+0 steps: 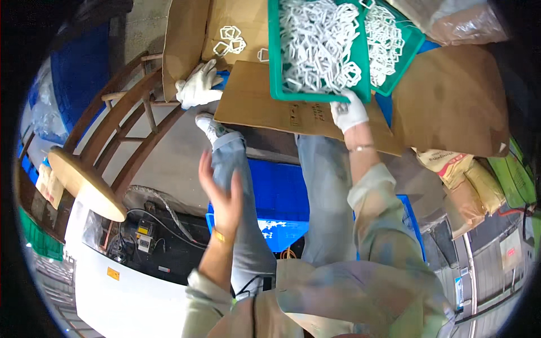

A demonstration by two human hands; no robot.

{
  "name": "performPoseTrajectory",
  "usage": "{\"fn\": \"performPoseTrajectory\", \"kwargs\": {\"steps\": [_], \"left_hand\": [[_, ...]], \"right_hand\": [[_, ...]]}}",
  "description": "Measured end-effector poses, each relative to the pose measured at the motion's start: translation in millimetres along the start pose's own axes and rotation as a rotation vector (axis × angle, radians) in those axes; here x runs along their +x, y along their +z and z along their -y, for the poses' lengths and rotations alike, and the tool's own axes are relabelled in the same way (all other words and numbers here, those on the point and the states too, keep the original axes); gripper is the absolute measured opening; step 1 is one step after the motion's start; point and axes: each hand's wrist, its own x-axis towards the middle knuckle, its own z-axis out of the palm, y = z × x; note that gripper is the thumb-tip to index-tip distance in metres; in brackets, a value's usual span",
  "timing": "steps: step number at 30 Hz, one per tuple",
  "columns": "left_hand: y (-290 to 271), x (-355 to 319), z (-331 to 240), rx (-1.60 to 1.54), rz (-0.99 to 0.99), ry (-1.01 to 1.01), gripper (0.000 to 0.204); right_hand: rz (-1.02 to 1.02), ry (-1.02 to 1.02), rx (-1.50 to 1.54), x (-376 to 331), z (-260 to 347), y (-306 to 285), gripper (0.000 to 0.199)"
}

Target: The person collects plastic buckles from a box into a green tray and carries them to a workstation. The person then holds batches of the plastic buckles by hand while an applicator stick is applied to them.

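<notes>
My left hand [223, 198] is bare, with a yellow band at its wrist. It is held above my left leg, thumb and fingers apart, with nothing in it. My right hand [349, 112] wears a white glove and grips the near rim of a green tray [321, 97]. White angular ring-shaped pieces [318, 45] are heaped in that tray. A second green tray [414, 42] with similar pieces lies partly beneath it on the right. Left of the cardboard box's front flap [253, 104], a white glove [197, 87] rests near the box corner.
Several loose white pieces [230, 42] lie in the open cardboard box [217, 19]. A wooden ladder-like frame [121, 118] and a round wooden stool top [87, 183] stand left. Blue crates [276, 186] are beneath me. Filled sacks [473, 191] and a brown cardboard flap [451, 101] are right.
</notes>
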Motion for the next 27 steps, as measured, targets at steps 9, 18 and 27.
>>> {"fn": "performPoseTrajectory", "kwargs": {"steps": [9, 18, 27], "left_hand": [[191, 44, -71, -0.345, 0.267, 0.050, 0.093], [275, 29, -108, -0.602, 0.690, -0.223, 0.090], [286, 78, -169, -1.021, 0.934, -0.838, 0.073]], "right_hand": [[-0.051, -0.132, -0.016, -144, 79, -100, 0.021], [-0.317, -0.510, -0.242, -189, 159, -86, 0.017], [-0.151, -0.724, -0.386, -161, 224, -7, 0.007]]}}
